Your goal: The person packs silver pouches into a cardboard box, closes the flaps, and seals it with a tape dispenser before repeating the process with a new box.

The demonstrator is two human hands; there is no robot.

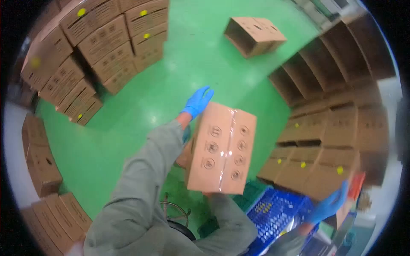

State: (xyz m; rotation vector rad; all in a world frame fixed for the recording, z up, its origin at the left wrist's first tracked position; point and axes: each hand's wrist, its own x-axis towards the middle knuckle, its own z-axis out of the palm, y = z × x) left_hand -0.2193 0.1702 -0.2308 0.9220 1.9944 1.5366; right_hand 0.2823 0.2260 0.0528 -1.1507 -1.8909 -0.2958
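Note:
A taped cardboard box [222, 147] is tilted in front of me, with clear tape along its seam and several round printed symbols on the side facing me. My left hand [197, 102], in a blue glove, touches the box's upper left edge with fingers stretched out. Off to the right, my right hand [326, 208], also gloved in blue, is apart from the box with its fingers extended. It is beside a red-orange object [356, 186] whose kind I cannot make out. Below the right hand is a blue plastic crate [273, 209].
Stacked cartons with yellow dots [104, 47] stand at the upper left. Open-ended boxes [333, 59] line the right, above more cartons [316, 166]. One open box [256, 36] lies on the green floor. Other cartons [42, 155] are at the left edge. A metal ring base [177, 209] shows below.

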